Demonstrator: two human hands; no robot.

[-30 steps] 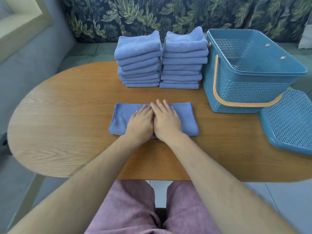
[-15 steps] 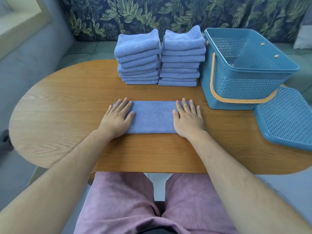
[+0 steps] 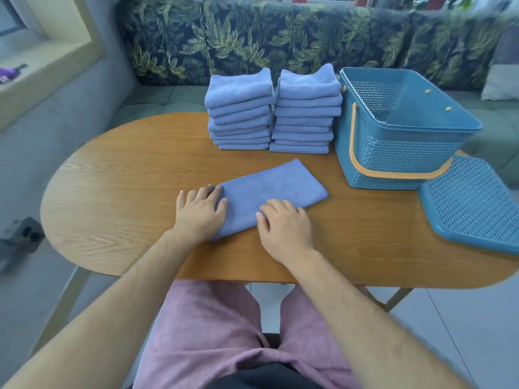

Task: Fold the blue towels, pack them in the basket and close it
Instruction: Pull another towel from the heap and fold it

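A folded blue towel [image 3: 269, 189] lies slanted on the wooden table [image 3: 126, 192], its far end pointing toward the basket. My left hand [image 3: 200, 213] rests flat on the towel's near left end, thumb on the cloth. My right hand [image 3: 283, 226] lies on its near edge with fingers slightly bent. Two stacks of folded blue towels [image 3: 240, 108] [image 3: 306, 108] stand at the table's far side. The teal basket [image 3: 393, 153] with an orange handle stands open and empty at the right. Its lid [image 3: 474, 203] lies flat in front of it.
A sofa with leaf-print cushions [image 3: 280, 43] runs behind the table. A grey block [image 3: 22, 234] sits on the floor at the left. My lap in pink shorts [image 3: 224, 332] is under the table's near edge.
The towel has turned from straight across to slanted, its right end swung away from me. Both hands moved closer together onto its near end.
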